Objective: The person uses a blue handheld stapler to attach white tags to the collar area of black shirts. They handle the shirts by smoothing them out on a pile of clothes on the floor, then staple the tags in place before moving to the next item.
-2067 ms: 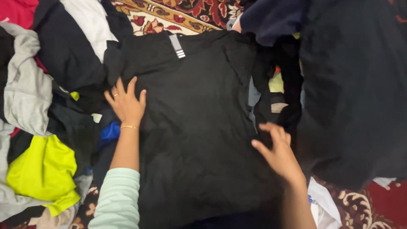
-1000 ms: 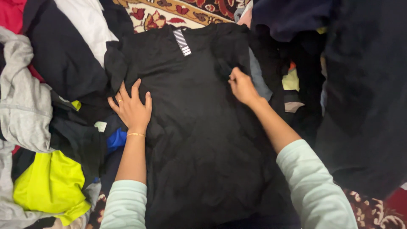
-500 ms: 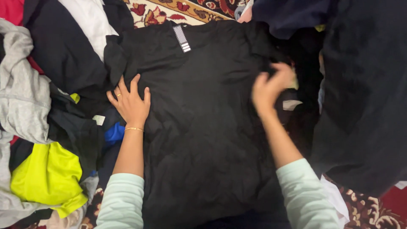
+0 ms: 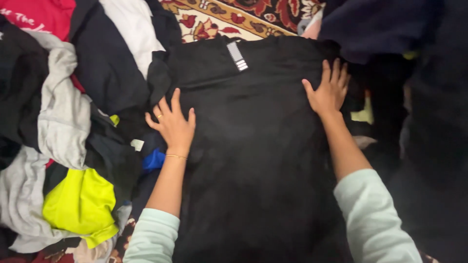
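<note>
A black T-shirt lies spread flat in the middle of the view, on top of a patterned red and cream carpet, with its collar and a small grey striped neck label pointing away from the person. The left hand rests flat on the left side of the shirt, near the sleeve; its fingers are open and spread, they grip nothing, and a ring and a thin bracelet can be seen on it. The right hand lies flat on the upper right part of the shirt, close to the shoulder, also with open, spread fingers that only press on the cloth. Both arms wear pale mint sleeves. To the left there is a loose pile of clothes, among them a grey garment, a neon yellow garment, a red one at the top corner and a small blue piece just beside the left wrist. To the right, dark navy clothes lie over the edge of the shirt. As I judge it, the step in hand is smoothing the shirt flat. To do it well, the palms should stay flat and slide outward from the middle to the edges with light, even pressure, so the creases go out and the cloth does not bunch; the sleeve at the left should be kept free of the pile beside it.
</note>
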